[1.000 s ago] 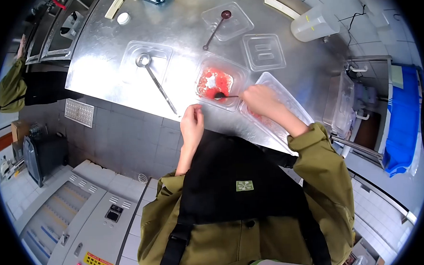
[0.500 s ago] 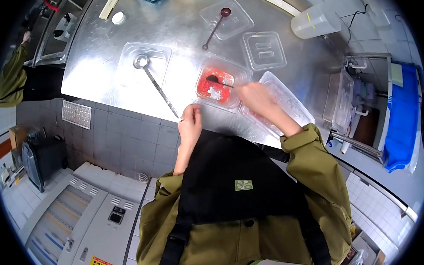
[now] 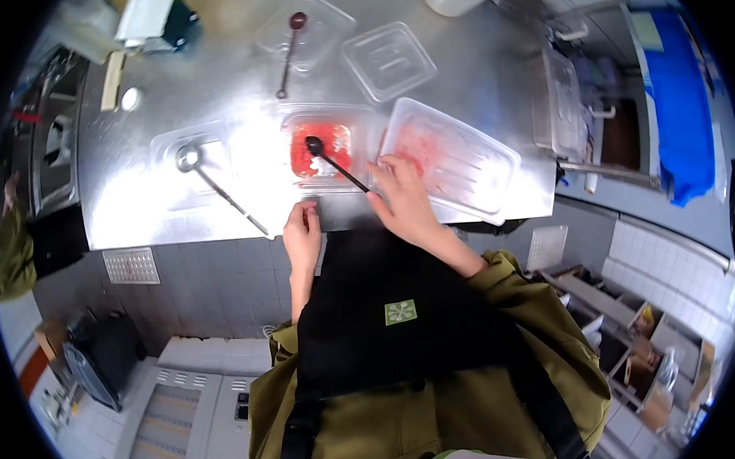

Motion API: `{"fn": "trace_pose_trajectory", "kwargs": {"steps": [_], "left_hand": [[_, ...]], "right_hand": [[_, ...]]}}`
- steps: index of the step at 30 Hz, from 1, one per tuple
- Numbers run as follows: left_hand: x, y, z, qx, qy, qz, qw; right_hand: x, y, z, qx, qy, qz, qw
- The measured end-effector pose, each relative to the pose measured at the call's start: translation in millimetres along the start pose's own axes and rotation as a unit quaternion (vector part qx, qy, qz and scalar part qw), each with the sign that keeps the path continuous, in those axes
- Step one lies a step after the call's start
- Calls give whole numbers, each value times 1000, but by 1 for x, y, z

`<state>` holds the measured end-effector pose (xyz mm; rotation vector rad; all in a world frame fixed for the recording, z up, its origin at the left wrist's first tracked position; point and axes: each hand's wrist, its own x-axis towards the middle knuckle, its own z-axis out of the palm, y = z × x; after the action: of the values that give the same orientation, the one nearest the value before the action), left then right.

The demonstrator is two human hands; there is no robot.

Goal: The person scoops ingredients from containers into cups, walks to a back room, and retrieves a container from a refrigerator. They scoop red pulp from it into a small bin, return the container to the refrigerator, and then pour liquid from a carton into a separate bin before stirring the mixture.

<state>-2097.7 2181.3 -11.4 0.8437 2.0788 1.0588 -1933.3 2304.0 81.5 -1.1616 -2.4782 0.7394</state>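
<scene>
At the steel table (image 3: 241,80), a person in a black apron (image 3: 417,268) has the right hand (image 3: 405,202) open, fingers spread, beside the handle end of a black spoon (image 3: 339,167); from here I can't tell whether thumb and handle touch. The spoon's bowl sits in red food (image 3: 332,134) inside a clear plastic container (image 3: 367,131), its handle slanting out over the rim. The left hand (image 3: 303,233) rests near the table's front edge, fingers loosely curled; I can't tell whether they pinch anything.

Just right of the container, a larger clear tub (image 3: 470,157) lies at an angle, with red residue inside. To the left, a metal ladle (image 3: 188,159) lies across a clear tray (image 3: 166,147). Farther back, a dark red measuring spoon (image 3: 288,61) lies partly over a clear sheet-like lid (image 3: 328,32), near a ridged clear lid (image 3: 378,61).
</scene>
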Motion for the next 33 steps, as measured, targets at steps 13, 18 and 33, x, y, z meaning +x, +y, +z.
{"fn": "trace_pose_trajectory", "kwargs": {"steps": [13, 18, 33], "left_hand": [[-53, -12, 67, 148, -218, 99, 960], [-71, -120, 131, -247, -144, -206, 936], [-82, -142, 180, -565, 186, -138, 792]], "right_hand": [[-176, 261, -82, 351, 81, 469, 806], [-206, 245, -82, 531, 45, 410, 740], [-345, 261, -94, 592, 111, 333, 726]]}}
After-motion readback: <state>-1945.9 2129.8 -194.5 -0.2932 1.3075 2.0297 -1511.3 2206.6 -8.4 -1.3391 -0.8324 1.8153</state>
